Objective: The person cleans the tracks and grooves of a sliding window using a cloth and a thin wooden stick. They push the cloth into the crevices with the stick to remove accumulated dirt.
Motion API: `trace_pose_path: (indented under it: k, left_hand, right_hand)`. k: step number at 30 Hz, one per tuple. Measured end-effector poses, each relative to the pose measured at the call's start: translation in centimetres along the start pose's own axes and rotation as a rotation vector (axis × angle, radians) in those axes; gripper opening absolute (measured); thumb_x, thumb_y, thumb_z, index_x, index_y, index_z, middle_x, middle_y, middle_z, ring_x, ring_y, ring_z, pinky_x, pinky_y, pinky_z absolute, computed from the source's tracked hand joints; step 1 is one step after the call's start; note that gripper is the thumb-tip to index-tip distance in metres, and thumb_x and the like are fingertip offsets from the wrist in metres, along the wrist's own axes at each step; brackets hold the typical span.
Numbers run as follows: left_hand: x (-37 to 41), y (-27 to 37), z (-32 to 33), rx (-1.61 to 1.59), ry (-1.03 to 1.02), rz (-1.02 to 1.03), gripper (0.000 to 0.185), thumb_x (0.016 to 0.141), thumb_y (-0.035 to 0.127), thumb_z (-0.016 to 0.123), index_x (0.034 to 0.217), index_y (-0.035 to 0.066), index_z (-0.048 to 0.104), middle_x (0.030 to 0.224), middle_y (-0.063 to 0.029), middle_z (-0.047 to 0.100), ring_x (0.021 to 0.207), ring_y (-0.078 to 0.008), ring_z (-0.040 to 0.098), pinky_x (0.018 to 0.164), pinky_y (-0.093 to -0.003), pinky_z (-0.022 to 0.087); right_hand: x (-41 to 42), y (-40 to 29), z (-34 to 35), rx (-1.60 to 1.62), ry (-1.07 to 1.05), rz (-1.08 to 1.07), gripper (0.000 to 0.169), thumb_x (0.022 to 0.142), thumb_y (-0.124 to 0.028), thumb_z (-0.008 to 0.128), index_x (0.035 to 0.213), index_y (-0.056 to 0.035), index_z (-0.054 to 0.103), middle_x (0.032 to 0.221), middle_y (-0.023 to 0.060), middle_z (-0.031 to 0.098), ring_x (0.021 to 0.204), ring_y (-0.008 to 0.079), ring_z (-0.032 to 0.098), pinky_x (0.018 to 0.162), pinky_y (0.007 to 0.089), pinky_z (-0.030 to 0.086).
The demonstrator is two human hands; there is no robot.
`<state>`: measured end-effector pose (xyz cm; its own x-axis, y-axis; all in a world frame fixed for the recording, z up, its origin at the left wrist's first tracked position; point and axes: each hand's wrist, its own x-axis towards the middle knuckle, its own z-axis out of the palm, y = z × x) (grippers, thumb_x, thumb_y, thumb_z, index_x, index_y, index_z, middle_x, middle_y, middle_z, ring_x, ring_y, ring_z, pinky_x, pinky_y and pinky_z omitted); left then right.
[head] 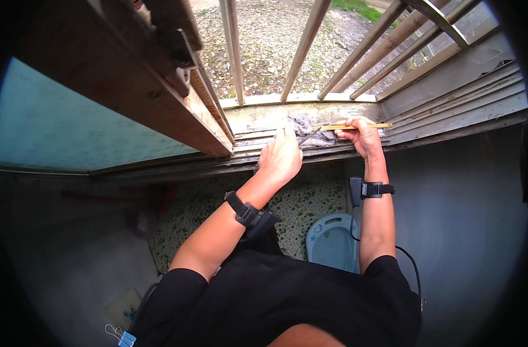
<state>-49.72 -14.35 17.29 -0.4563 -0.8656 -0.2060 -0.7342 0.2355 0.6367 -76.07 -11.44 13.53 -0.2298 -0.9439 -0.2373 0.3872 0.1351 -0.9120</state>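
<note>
A grey cloth (318, 138) lies bunched on the tracks of a sliding window's sill (255, 145). My right hand (358, 133) grips a thin yellowish stick (381, 126), whose left end reaches the cloth. To the left, my left hand (282, 152) is at the cloth's left edge, its fingertips washed out by glare. A dark thin thing (308, 136) sticks out from beside this hand over the cloth; its kind cannot be told. The left fingers seem to pinch the cloth, though the hold itself is partly hidden.
Metal bars (305, 50) stand beyond the sill, with gravel outside. A sliding window frame (129, 86) with a bluish pane (73, 117) rises at left. Below, a light blue plastic basin (333, 243) rests on the pebble-patterned floor (292, 212). A black cable (413, 260) runs by my right arm.
</note>
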Motion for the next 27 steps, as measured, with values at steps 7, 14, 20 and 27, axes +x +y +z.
trace_pose_path:
  k: [7,14,20,27]
  left_hand:
    - [0.4,-0.2,0.5,0.089,-0.009,-0.023,0.032,0.08,0.016,0.061,0.106,0.0,0.052,0.109,-0.0212,0.052,0.087,-0.0419,0.061,0.075,-0.0519,0.049]
    - [-1.9,-1.6,2.5,-0.091,0.343,0.287,0.024,0.074,0.007,0.061,0.098,0.007,0.057,0.097,-0.0145,0.049,0.075,-0.0376,0.059,0.064,-0.0473,0.048]
    - [-2.1,-1.8,3.0,-0.13,0.416,0.348,0.028,0.071,0.006,0.063,0.099,0.007,0.058,0.111,-0.0129,0.051,0.078,-0.0358,0.062,0.066,-0.0444,0.051]
    - [-2.0,-3.0,2.7,-0.221,0.464,0.429,0.034,0.07,0.002,0.061,0.104,0.005,0.06,0.12,-0.0157,0.058,0.086,-0.034,0.064,0.073,-0.0401,0.053]
  right_hand:
    - [0.2,0.4,1.3,0.005,-0.014,0.009,0.013,0.09,-0.007,0.052,0.086,0.0036,0.058,0.091,0.0234,0.065,0.076,0.0315,0.068,0.069,0.0374,0.06]
    - [0.1,1.8,3.9,0.047,-0.059,0.027,0.012,0.09,-0.007,0.054,0.088,0.0031,0.058,0.09,0.0207,0.065,0.077,0.0313,0.068,0.07,0.0374,0.06]
    - [0.5,3.4,5.2,0.11,-0.101,0.045,0.013,0.092,-0.009,0.054,0.091,0.0031,0.058,0.092,0.0187,0.065,0.08,0.0313,0.068,0.071,0.0379,0.06]
    - [0.0,3.0,6.2,0.112,-0.113,0.025,0.014,0.092,-0.008,0.053,0.096,0.0044,0.058,0.094,0.0204,0.065,0.081,0.0311,0.068,0.072,0.0393,0.06]
